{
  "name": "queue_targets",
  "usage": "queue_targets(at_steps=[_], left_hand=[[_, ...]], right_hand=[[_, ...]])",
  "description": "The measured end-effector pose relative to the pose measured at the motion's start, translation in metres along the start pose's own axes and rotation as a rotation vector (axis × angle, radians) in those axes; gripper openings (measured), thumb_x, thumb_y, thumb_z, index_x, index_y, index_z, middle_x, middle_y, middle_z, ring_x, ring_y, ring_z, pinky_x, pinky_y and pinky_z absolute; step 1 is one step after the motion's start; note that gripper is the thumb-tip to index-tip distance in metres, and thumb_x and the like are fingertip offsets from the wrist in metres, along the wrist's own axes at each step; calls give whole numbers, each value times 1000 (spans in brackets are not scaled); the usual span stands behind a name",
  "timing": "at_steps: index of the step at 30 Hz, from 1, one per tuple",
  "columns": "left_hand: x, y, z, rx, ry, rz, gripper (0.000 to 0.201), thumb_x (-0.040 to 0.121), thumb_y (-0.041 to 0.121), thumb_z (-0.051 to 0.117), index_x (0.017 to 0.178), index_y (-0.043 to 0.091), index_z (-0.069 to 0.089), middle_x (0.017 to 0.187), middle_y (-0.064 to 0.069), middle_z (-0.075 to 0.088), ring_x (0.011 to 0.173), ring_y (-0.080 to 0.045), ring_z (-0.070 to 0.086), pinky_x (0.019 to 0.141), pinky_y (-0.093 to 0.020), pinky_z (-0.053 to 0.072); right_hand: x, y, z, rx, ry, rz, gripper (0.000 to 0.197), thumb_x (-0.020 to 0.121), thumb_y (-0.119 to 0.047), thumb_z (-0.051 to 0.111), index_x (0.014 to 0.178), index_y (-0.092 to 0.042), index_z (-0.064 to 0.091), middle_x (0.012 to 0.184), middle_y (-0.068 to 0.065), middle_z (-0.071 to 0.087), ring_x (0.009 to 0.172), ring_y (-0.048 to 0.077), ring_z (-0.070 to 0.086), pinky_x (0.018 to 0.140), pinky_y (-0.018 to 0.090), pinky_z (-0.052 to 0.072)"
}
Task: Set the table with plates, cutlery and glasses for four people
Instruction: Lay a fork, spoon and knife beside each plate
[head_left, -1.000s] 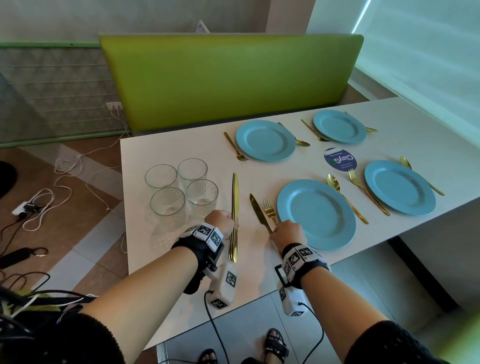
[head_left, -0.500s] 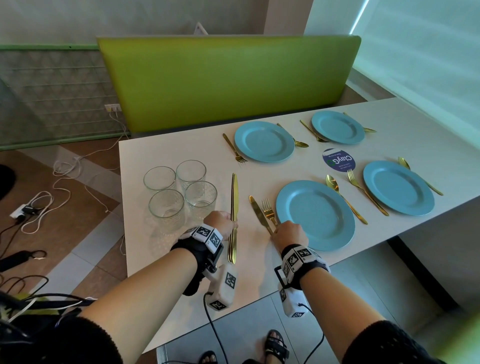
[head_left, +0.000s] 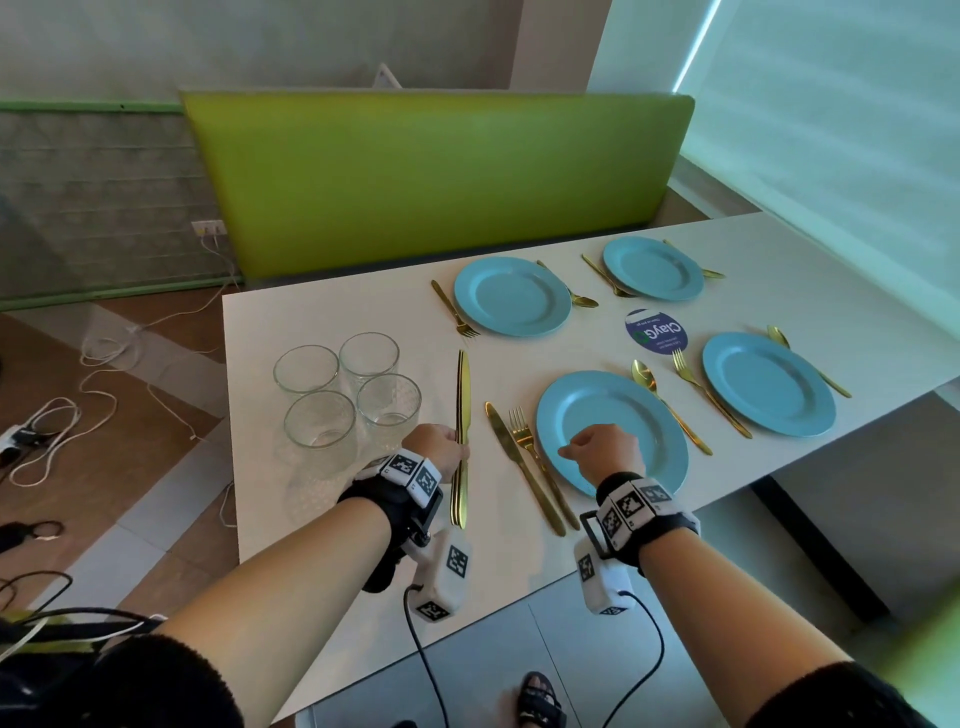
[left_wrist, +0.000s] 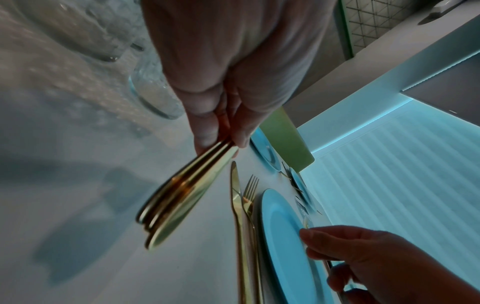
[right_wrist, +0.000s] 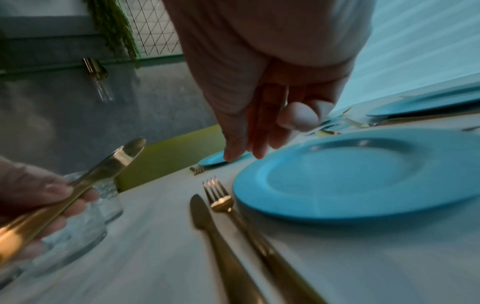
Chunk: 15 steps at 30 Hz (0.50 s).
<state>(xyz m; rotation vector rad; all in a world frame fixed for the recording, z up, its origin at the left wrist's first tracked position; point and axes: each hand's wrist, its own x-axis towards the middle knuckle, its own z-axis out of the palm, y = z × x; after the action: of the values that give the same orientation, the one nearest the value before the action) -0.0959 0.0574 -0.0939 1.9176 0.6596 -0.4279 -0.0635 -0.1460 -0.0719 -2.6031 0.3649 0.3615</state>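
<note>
From my feed the white table (head_left: 332, 525) carries four blue plates; I take the near plate (head_left: 613, 431) as my landmark. Left of it lie a fork (head_left: 535, 462) and one knife (head_left: 519, 462), long axes running away from me. Further left my left hand (head_left: 436, 447) clamps the bundle of knives (head_left: 461, 436), parallel to those. My right hand (head_left: 602, 447) hovers over the plate's near rim, fingers loosely curled, empty. Glasses (head_left: 348, 400) crowd the far left; open room lies rightward, I judge.
</note>
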Motion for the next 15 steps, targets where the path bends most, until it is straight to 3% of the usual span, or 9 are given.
queue_targets(at_steps=[2,3,6,7,9,13,15], left_hand=[[-3,8,1,9,-4,16,38,85,20,64,121,10,62,121,-9,64,110,-27,62,94,-31,51],[-3,11,3,0,-14,23,35,85,20,65,119,10,63,118,-9,66,108,-26,63,94,-30,51],[-10,24,11,-81,-94,21,8,83,12,67,90,9,67,99,-11,66,93,-25,64,91,-33,54],[-12,28,15,-123,-119,29,4,82,7,67,82,10,65,96,-12,64,90,-25,64,91,-37,54],[-13,37,25,-228,-167,22,13,80,1,68,87,10,62,96,-14,65,87,-27,65,84,-41,57],[-15,59,45,-301,-258,35,14,83,-1,64,76,7,56,74,-9,60,60,-17,60,55,-25,55],[-14,71,56,-291,-281,51,8,83,2,65,91,2,62,74,-9,60,56,-14,58,43,-21,51]], right_hand=[[0,-1,-11,75,-16,-31,28,80,-29,71,102,-12,70,95,4,70,85,19,62,78,30,53],[-3,-2,-14,116,-37,-46,30,80,-30,72,103,-11,69,89,1,68,78,17,60,69,27,53],[-15,-8,-20,174,-161,-101,32,79,-29,74,105,-12,67,83,-3,64,55,8,56,42,14,42],[-18,-10,-20,176,-209,-127,32,79,-28,74,105,-13,67,83,-3,65,52,7,55,40,13,41],[-22,-14,-20,181,-284,-169,28,78,-27,75,102,-14,67,76,-5,65,51,5,55,41,13,42],[-19,-15,-26,245,-337,-199,19,76,-23,77,88,-20,62,68,-7,63,50,6,57,43,16,46],[-11,-9,-34,261,-313,-187,20,76,-21,77,90,-17,64,67,-6,64,50,5,59,42,15,45]])
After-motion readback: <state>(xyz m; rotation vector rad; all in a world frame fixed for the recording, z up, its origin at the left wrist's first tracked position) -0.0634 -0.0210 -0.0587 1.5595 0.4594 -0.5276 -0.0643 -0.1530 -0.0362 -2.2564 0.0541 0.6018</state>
